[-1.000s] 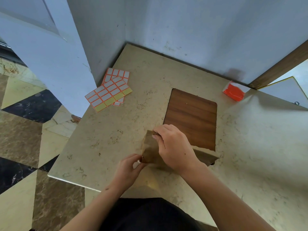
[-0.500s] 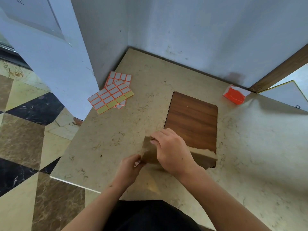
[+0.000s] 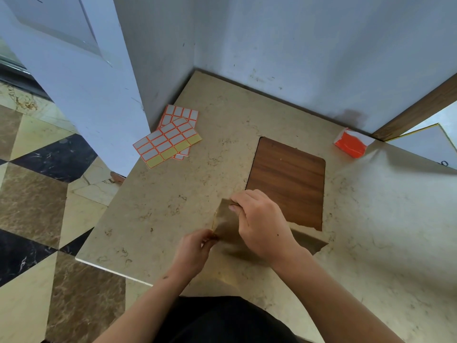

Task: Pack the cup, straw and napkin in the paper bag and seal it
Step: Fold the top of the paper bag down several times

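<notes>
A brown paper bag (image 3: 226, 225) stands near the front of the beige table (image 3: 173, 194), its top folded over. My right hand (image 3: 262, 226) lies over the folded top, fingers curled round the fold's far edge. My left hand (image 3: 195, 251) pinches the bag's near left corner, with something small between its fingertips that I cannot make out. The cup, straw and napkin are not in sight. Much of the bag is hidden under my right hand.
Two sheets of orange-edged sticker labels (image 3: 170, 142) lie at the table's far left by the wall. A dark wooden board (image 3: 286, 179) lies behind the bag. An orange-and-white pack (image 3: 352, 143) sits at the far right. The table's left edge drops to a tiled floor.
The camera has tilted slightly. My left hand's fingertips have shifted up against the bag's near left corner. The right hand stays on the folded top.
</notes>
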